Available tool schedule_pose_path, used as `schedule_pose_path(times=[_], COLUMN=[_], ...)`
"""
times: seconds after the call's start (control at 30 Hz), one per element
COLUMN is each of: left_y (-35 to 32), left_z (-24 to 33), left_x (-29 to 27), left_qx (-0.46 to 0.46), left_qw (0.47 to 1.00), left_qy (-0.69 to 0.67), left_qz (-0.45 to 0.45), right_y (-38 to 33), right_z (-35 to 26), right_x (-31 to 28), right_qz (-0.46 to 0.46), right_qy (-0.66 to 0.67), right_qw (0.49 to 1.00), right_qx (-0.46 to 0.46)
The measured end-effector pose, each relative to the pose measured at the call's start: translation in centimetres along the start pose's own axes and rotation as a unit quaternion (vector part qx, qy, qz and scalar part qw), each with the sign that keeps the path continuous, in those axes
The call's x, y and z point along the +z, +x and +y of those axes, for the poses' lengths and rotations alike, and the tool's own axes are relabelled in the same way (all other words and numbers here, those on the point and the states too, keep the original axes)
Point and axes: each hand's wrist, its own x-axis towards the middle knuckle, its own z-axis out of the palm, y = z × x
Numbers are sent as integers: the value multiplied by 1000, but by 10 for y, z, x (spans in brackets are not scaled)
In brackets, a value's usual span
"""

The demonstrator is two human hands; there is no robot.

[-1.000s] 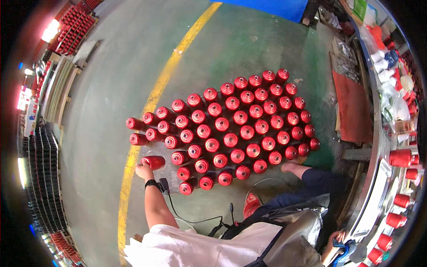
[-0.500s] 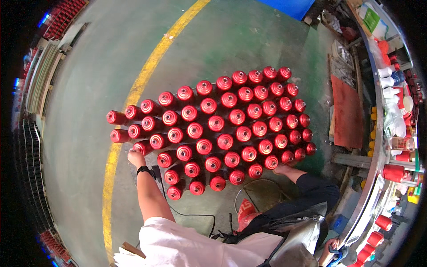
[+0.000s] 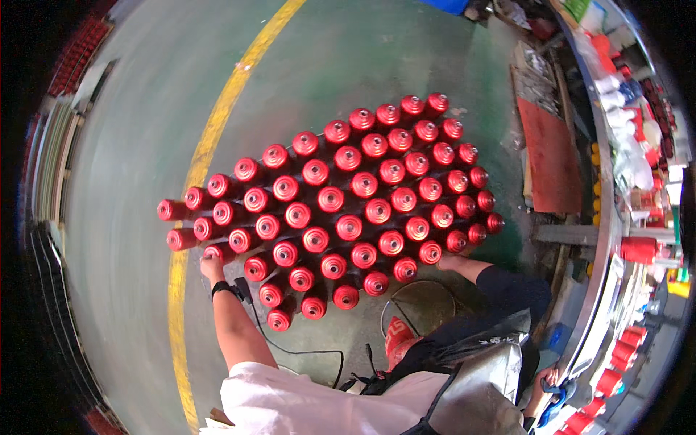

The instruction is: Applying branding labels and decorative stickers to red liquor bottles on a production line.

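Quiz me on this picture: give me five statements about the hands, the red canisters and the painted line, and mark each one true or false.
1. The left hand is touching a red canister. True.
2. Every canister lies on its side. False: most of the other canisters stand upright in a close group.
3. A black band is worn just above the left hand. True.
4. The painted line is blue. False: the line is yellow.
5. Both hands are among the canisters. False: the right hand is away at the lower right.

Held canister (image 3: pixel 224 251), 1: glossy red, cylindrical, partly hidden, tilt unclear; located at near-left edge of similar red canisters (image 3: pixel 330 198), upright, close-set rows.
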Motion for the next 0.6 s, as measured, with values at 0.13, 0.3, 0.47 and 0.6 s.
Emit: schedule_pose_path(times=[0.13, 0.3, 0.47, 0.6], left_y=[-7, -53, -150, -274], left_z=[9, 75, 219, 358], left_x=[-15, -24, -36, -61], left_qx=[-41, -36, 90, 207], left_qw=[999, 982, 944, 770], left_qy=[-21, -164, -317, -537], left_qz=[-13, 84, -10, -273], right_y=[-6, -21, -24, -35], right_z=[-44, -82, -76, -60], right_x=[-26, -39, -36, -19], right_qz=[-32, -147, 55, 32], right_qy=[68, 143, 188, 233], right_qw=[997, 979, 979, 972], right_qx=[-20, 2, -62, 16])
